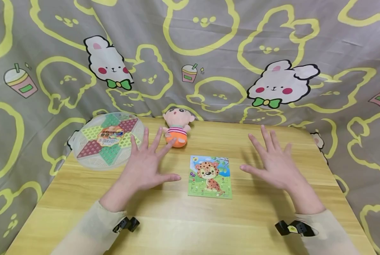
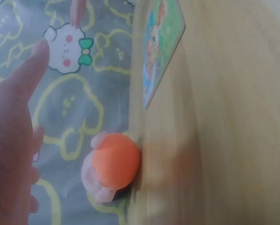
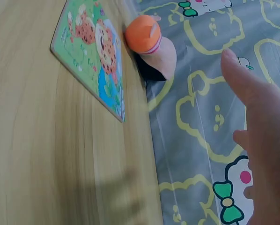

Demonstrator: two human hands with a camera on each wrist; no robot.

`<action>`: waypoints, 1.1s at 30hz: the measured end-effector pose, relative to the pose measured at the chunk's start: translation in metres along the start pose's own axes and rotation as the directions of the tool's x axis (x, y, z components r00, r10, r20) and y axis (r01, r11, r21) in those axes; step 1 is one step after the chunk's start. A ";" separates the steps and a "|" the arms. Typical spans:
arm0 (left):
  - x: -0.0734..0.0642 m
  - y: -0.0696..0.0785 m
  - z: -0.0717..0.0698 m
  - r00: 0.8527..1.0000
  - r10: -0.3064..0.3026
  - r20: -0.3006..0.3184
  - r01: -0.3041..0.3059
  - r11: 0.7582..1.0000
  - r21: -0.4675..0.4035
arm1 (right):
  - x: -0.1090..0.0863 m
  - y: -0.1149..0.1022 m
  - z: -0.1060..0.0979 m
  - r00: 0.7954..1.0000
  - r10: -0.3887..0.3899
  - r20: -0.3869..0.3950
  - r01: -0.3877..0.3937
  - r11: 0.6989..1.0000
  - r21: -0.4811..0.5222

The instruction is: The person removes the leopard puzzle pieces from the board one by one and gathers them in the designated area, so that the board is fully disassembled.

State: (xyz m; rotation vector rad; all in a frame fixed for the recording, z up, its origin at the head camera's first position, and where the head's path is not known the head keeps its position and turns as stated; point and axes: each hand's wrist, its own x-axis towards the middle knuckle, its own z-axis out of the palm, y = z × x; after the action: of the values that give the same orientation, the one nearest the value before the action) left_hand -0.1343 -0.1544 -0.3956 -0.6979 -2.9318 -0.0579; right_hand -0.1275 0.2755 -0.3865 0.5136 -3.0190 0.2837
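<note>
A square jigsaw puzzle (image 1: 210, 177) with a spotted leopard cub picture lies flat on the table, between the two hands. My left hand (image 1: 148, 164) hovers to its left with fingers spread, holding nothing. Its fingertips overlap the edge of a round Chinese checkers board (image 1: 91, 132) in the head view. To the puzzle's right, my right hand (image 1: 272, 161) is held above the table, fingers spread wide and nothing in them. Behind the puzzle sits a plush doll (image 1: 177, 127) with an orange bottom and striped top. Both wrist views show the puzzle (image 2: 163, 42) and the doll (image 3: 142, 35).
The wooden table (image 1: 190, 226) reaches back to a grey curtain (image 1: 209, 67) printed with yellow outlines and white rabbits, which also hangs along both sides. A small black camera is strapped at each wrist, over pale sleeves (image 1: 91, 230).
</note>
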 end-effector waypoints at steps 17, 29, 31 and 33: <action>-0.011 0.018 0.013 1.000 0.021 -0.009 -0.021 0.999 -0.041 | 0.010 -0.012 0.006 0.997 -0.073 -0.024 0.076 0.984 0.160; -0.015 0.025 0.022 0.998 0.065 -0.025 -0.066 0.996 -0.056 | 0.016 -0.019 0.013 0.990 -0.128 -0.050 0.136 0.965 0.225; -0.016 0.027 0.024 0.997 0.074 -0.025 -0.076 0.994 -0.075 | 0.017 -0.019 0.015 0.989 -0.137 -0.062 0.148 0.960 0.239; -0.016 0.029 0.026 0.996 0.082 -0.024 -0.084 0.993 -0.085 | 0.018 -0.020 0.017 0.986 -0.152 -0.067 0.164 0.955 0.246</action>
State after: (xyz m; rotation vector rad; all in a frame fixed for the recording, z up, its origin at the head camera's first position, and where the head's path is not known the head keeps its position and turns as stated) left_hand -0.1100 -0.1334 -0.4235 -0.8253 -2.8916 -0.1827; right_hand -0.1381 0.2481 -0.3980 0.7503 -2.8885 0.6618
